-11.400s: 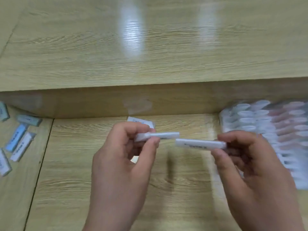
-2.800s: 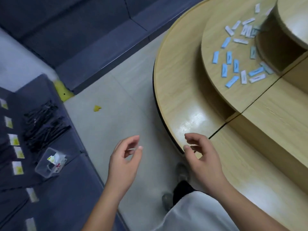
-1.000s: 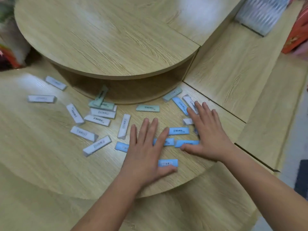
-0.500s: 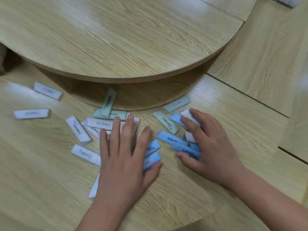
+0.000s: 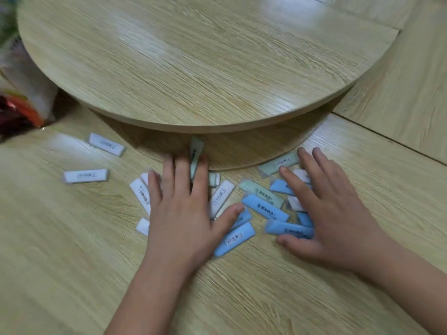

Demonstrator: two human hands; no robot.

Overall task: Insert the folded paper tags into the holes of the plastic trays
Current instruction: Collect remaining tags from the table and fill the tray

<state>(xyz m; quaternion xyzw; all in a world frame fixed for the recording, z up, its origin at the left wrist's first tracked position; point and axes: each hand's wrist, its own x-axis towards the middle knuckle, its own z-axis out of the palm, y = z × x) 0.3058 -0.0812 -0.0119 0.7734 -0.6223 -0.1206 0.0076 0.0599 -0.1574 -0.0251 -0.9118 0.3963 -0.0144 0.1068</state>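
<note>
The folded paper tags (image 5: 264, 207) are lying in a loose scatter on the lower tier of the desk (image 5: 72, 274), close against the curved base under the round upper tier (image 5: 193, 56). They are showing three colours: blue, pale green and white. Each is carrying a short line of small black print (too blurred to read).

The left hand (image 5: 179, 218) is lying flat, palm down, fingers straight and spread, and is pressing on several white tags. A long blue tag (image 5: 234, 239) is lying just beside its thumb. An upright green tag (image 5: 195, 153) is showing between two of its fingers, its far end against the curved base.

The right hand (image 5: 333, 213) is also lying flat with fingers stretched out, and is pressing on a cluster of blue and white tags. One covered blue tag (image 5: 289, 229) is poking out between its thumb and forefinger, and a second green tag (image 5: 278, 163) is lying by its fingertips along the base.

The two hands are staying apart, with a few tags between them, and neither is gripping anything.

A far white tag (image 5: 106, 147) and a near white tag (image 5: 85, 176) are lying off to the left, well apart from the hands. A blurred colourful packet (image 5: 14, 110) is sitting at the left edge.
</note>
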